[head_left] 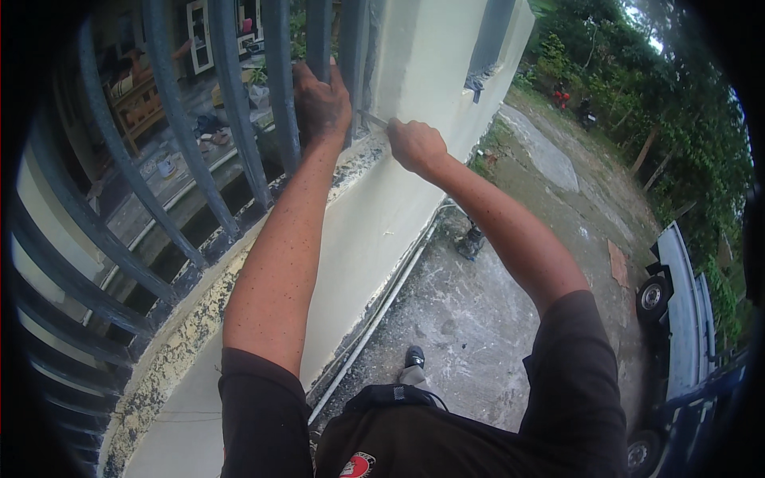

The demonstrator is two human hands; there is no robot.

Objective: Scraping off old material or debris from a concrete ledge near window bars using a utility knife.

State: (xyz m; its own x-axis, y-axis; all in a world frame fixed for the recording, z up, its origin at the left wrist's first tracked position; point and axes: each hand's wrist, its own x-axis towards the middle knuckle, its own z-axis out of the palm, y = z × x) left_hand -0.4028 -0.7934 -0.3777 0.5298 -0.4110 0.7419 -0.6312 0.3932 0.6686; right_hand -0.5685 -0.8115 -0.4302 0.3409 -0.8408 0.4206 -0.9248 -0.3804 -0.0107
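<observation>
Grey vertical metal bars stand in a row on top of a low cream wall point(351, 263). My left hand point(324, 107) is closed round one bar point(319, 36), close to a cream pillar point(426, 56). Just to its right, my right hand point(417, 146) is shut on a thin flat metal tool point(373, 119). The tool points left toward the last bar, in the corner where pillar and ledge meet. Its handle is hidden in my fist, and its exact kind cannot be made out. Paint on the ledge point(187, 327) is chipped and blotchy.
Behind the bars are a wooden bench point(143, 103), a person in part, and scattered items. A pipe point(374, 319) runs along the wall's foot. Below lies concrete ground point(470, 334), with a dark object point(470, 241) near the wall. A truck point(677, 279) stands at right, before trees.
</observation>
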